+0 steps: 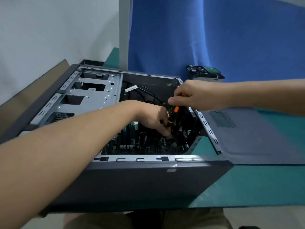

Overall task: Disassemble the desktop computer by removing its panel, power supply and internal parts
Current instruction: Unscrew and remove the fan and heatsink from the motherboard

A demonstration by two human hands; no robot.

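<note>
Silver steel drive cage (92, 96) fills the left end of the open computer case (148, 184), which lies on its side on the green mat (247, 184). Left hand (153, 118) reaches inside, fingers curled down, pinching the lower end of the black-and-orange screwdriver (172, 116) just above the motherboard (148, 146). Right hand (196, 96) wraps the handle top from above; tool stands near upright. Loose drive (205, 73) sits behind, against the blue curtain (214, 30). Grey side panel (247, 138) lies flat on the mat, just beside the case's right edge.

arms: 2 bare forearms (66, 146) | legs: khaki-tan cloth (198, 219); creased
</note>
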